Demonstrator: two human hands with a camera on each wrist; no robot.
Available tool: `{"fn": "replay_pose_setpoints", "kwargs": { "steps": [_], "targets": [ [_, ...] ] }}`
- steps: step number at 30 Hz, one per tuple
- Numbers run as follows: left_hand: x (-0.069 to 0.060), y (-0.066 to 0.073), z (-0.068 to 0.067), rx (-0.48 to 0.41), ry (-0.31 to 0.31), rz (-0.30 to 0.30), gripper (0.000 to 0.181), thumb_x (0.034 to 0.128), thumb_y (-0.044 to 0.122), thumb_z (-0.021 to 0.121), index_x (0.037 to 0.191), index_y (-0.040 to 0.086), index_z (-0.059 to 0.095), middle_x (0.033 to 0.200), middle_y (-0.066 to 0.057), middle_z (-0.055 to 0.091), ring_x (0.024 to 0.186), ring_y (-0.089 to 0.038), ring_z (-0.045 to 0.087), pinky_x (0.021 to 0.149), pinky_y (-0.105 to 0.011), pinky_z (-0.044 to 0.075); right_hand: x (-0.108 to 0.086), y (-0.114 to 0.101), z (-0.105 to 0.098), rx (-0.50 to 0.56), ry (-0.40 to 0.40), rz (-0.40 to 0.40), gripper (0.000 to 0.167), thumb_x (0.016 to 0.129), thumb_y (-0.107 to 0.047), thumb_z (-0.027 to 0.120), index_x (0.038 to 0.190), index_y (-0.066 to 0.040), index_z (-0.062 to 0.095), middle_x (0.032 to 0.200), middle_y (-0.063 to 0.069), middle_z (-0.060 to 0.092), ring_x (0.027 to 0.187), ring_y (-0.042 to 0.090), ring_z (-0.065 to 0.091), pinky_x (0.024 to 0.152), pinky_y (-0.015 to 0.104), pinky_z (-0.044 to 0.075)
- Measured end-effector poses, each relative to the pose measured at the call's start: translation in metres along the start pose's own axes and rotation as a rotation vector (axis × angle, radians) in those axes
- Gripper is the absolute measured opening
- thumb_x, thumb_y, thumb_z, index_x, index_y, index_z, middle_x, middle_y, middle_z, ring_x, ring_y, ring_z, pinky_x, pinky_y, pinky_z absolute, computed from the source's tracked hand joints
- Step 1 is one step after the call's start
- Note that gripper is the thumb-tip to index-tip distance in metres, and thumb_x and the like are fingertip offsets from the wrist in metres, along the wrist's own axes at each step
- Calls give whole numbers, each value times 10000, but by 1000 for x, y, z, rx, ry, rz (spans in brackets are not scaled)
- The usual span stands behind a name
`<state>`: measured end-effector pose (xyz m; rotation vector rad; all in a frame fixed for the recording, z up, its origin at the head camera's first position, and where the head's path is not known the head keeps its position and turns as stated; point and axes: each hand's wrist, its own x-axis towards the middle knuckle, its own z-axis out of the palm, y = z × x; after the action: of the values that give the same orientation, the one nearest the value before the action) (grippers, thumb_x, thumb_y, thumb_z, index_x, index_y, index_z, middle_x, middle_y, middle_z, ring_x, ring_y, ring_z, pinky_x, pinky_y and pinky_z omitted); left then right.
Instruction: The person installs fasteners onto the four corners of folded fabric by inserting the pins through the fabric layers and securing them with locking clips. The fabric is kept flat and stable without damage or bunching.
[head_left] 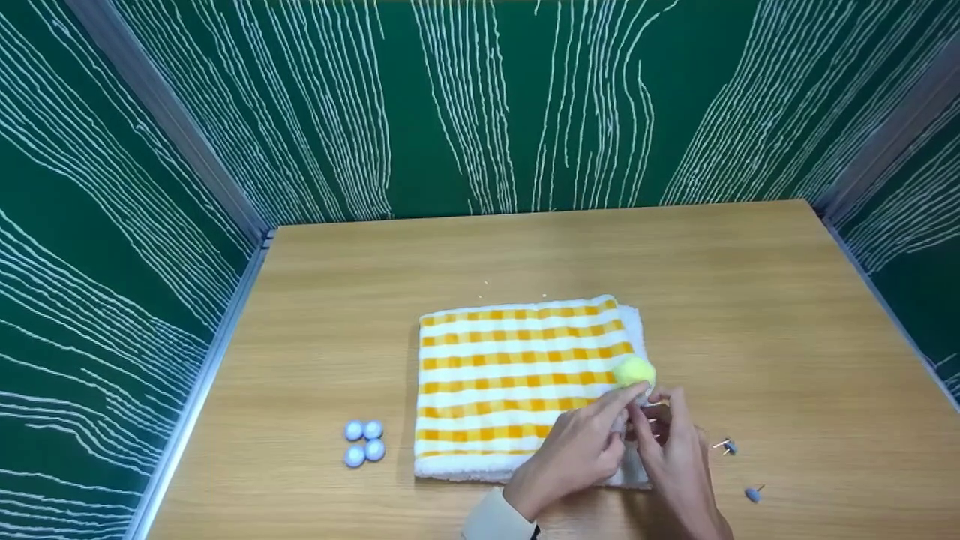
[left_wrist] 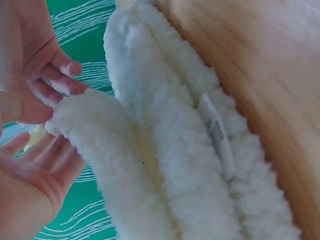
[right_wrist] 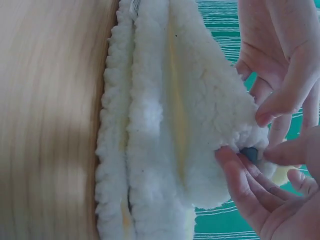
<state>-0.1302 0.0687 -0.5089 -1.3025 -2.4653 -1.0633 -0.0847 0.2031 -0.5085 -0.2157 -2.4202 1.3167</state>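
Note:
A folded blanket (head_left: 517,375), yellow-and-white checked on top with white fleece beneath, lies on the table. At its right edge sits a fluffy yellow-green ball (head_left: 634,370). My left hand (head_left: 581,439) reaches over the blanket and holds its lifted fleece corner (left_wrist: 95,120) near that ball. My right hand (head_left: 679,457) is at the same corner, its fingers pinching a small grey-blue piece (right_wrist: 249,154) against the fleece. In the wrist views the ball is mostly hidden behind fingers and fleece.
Several pale lavender balls (head_left: 364,442) sit grouped left of the blanket. Right of my right hand lie small grey pieces with thin metal pins (head_left: 727,446), another such piece (head_left: 754,494) nearer me. A white label (left_wrist: 217,135) sticks out between the fleece layers. Green, white-lined walls (head_left: 450,112) surround the table.

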Motion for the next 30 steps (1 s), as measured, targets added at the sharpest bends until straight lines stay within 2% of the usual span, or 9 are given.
{"fn": "replay_pose_setpoints", "kwargs": {
  "steps": [5, 12, 15, 18, 20, 22, 24, 27, 30],
  "targets": [
    [3, -2, -3, 9, -7, -11, 699, 815, 10, 561, 1456, 170, 332, 1349, 70, 508, 503, -13, 317, 451, -72, 268, 0, 0, -1, -79, -19, -101, 210, 918, -22, 574, 1120, -75, 561, 838, 130, 691, 631, 178, 661, 532, 217, 519],
    [3, -2, -4, 41, -11, -24, 689, 833, 44, 580, 1459, 163, 319, 1283, 51, 554, 504, -7, 306, 467, -69, 271, 1, 0, -2, -128, -38, -98, 256, 908, -76, 611, 1161, -94, 577, 858, 119, 687, 689, 212, 658, 566, 248, 530],
    [5, -2, -4, 56, -8, -23, 686, 838, 48, 581, 1458, 157, 309, 998, 62, 616, 477, -8, 271, 441, -80, 251, 0, 1, -2, -119, -41, -109, 322, 902, -62, 614, 1221, -68, 570, 854, 130, 680, 699, 229, 660, 584, 279, 543],
    [6, 0, -4, 59, -9, -12, 672, 843, 45, 575, 1450, 156, 311, 671, 86, 459, 458, -6, 258, 425, -87, 235, -1, 1, -1, -121, -36, -126, 368, 891, -60, 628, 1252, -14, 571, 866, 162, 676, 715, 251, 656, 599, 309, 549],
    [6, 1, -4, 59, -4, -3, 649, 842, 43, 572, 1436, 152, 335, 604, 96, 371, 462, -4, 263, 431, -86, 235, -1, 1, -1, -122, -33, -117, 361, 889, -64, 632, 1238, 15, 580, 844, 157, 674, 704, 242, 648, 588, 290, 545],
    [6, 2, -5, 49, 4, 1, 623, 844, 47, 572, 1421, 146, 360, 608, 91, 388, 470, 4, 281, 441, -77, 245, -2, 1, -1, -128, -31, -94, 354, 891, -76, 635, 1223, 37, 586, 835, 150, 677, 706, 228, 642, 583, 268, 538],
    [4, 2, -5, 42, 21, -1, 597, 844, 58, 581, 1403, 139, 388, 689, 89, 478, 492, 12, 305, 459, -66, 261, -1, 0, -1, -119, -31, -70, 335, 893, -80, 634, 1205, 34, 597, 821, 131, 677, 705, 215, 644, 576, 243, 534],
    [1, 2, -6, 15, 50, -27, 571, 842, 72, 596, 1381, 149, 425, 935, 54, 609, 557, 35, 382, 486, -47, 294, 0, 0, -2, -106, -35, -38, 325, 896, -86, 631, 1197, 31, 599, 827, 110, 672, 721, 208, 645, 577, 211, 527],
    [-3, 2, -10, -10, 65, -69, 533, 847, 80, 601, 1356, 159, 465, 1124, 29, 611, 602, 33, 445, 490, -44, 317, 1, -1, -4, -96, -27, -24, 300, 896, -94, 633, 1176, 14, 612, 842, 105, 666, 744, 217, 648, 590, 215, 530]
  ]
}}
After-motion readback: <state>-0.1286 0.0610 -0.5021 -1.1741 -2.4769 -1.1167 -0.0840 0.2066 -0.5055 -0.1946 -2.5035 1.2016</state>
